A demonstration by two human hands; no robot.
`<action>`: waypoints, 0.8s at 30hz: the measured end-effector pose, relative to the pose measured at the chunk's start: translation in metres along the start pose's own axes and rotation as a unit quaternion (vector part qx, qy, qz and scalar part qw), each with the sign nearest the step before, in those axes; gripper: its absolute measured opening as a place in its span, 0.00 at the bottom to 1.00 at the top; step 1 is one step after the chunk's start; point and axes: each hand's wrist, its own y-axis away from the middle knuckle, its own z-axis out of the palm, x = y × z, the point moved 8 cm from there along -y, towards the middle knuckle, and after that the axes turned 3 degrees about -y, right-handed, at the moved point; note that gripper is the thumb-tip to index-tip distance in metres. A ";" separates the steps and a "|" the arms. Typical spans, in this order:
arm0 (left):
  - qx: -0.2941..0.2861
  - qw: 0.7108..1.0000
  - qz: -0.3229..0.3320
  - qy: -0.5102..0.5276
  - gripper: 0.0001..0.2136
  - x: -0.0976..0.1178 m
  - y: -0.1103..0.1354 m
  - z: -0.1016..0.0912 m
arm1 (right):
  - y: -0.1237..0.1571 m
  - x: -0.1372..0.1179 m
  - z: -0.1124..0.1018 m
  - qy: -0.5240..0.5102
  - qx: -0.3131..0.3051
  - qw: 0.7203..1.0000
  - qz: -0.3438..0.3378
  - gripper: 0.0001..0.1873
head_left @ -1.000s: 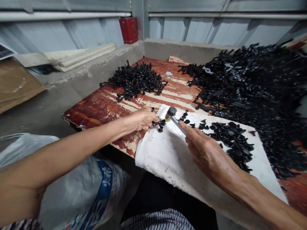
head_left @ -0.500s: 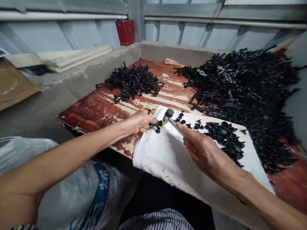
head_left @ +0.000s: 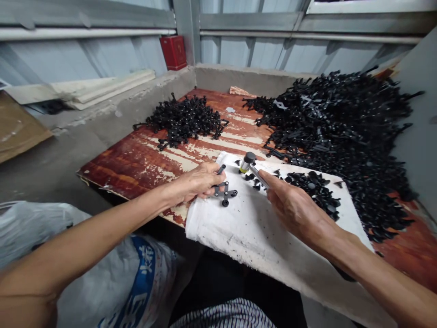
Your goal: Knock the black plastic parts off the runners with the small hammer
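Peeling red plywood point(head_left: 123, 171) carries a white cloth point(head_left: 239, 228) along its near edge. Leftmost, the left hand point(head_left: 196, 182) lies with fingers point(head_left: 210, 190) curled at the end of a matte black moulded plastic runner point(head_left: 224, 192), a branched piece with round studs resting on the cloth, though whether they grip it is hard to tell. The right hand point(head_left: 293, 205) closes around the steel handle of a small mallet point(head_left: 254, 171), its head now farther from the runner than in the earlier frame, near loose black caps point(head_left: 314, 191) and a large black heap point(head_left: 341, 136).
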 end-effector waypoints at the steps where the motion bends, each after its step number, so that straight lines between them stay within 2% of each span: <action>1: -0.007 1.000 0.001 -0.012 0.08 0.000 0.000 0.003 | -0.004 -0.002 0.001 -0.003 -0.006 1.000 0.003 0.30; 6: -0.030 0.997 0.026 -0.059 0.11 0.009 -0.007 0.005 | -0.017 -0.003 0.000 -0.034 -0.011 0.999 0.030 0.28; 8: -0.049 0.994 0.046 -0.085 0.12 0.014 -0.013 0.005 | -0.011 0.003 -0.001 -0.107 0.009 0.991 0.075 0.28; 10: -0.068 0.990 0.065 -0.102 0.13 0.018 -0.019 0.007 | 0.003 0.011 0.000 -0.232 0.039 0.960 0.152 0.28; 12: -0.072 0.990 0.069 -0.102 0.11 0.020 -0.024 0.008 | 0.021 0.015 0.002 -0.349 0.066 0.909 0.220 0.28; 14: -0.066 0.992 0.062 -0.091 0.10 0.023 -0.028 0.010 | 0.039 0.013 0.002 -0.404 0.082 0.874 0.257 0.28; 19: -0.041 0.990 0.077 -0.109 0.13 0.031 -0.033 0.016 | 0.071 0.008 0.006 -0.446 0.109 0.832 0.311 0.32; 24: -0.036 0.984 0.093 -0.147 0.15 0.030 -0.038 0.017 | 0.083 0.010 0.019 -0.484 0.109 0.794 0.350 0.38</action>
